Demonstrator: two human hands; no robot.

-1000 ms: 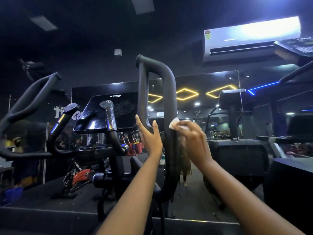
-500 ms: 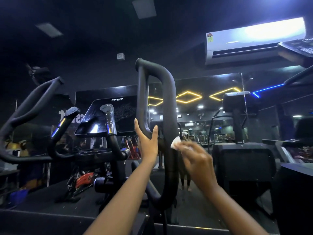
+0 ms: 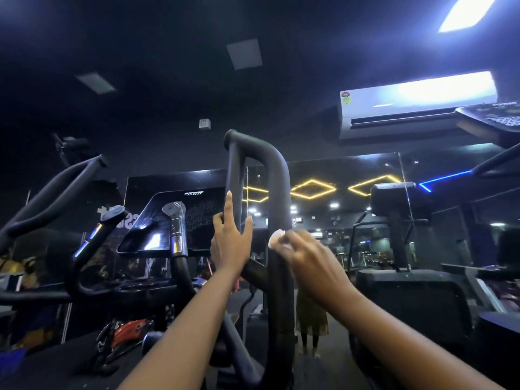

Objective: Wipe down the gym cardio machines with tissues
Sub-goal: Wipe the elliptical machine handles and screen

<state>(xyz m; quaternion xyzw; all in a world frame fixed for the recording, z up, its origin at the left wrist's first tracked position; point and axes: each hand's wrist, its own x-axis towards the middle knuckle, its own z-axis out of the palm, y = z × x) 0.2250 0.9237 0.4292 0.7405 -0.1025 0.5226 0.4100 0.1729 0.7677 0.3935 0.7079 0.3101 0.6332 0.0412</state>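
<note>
i note right hand [image 3: 312, 257] pinching the tissue [image 3: 275, 238] against the looped handlebar [image 3: 278, 187], left hand [image 3: 230, 244] straight-fingered on its other tube, console [image 3: 180, 220] behind left.

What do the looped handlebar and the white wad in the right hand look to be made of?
Looped handlebar: likely a foam or rubber sleeve over a tube; matte black, hardly any glare under the lights. Tissue: soft white paper, crumpled into a wad that the right hand pinches against the bar.
</note>
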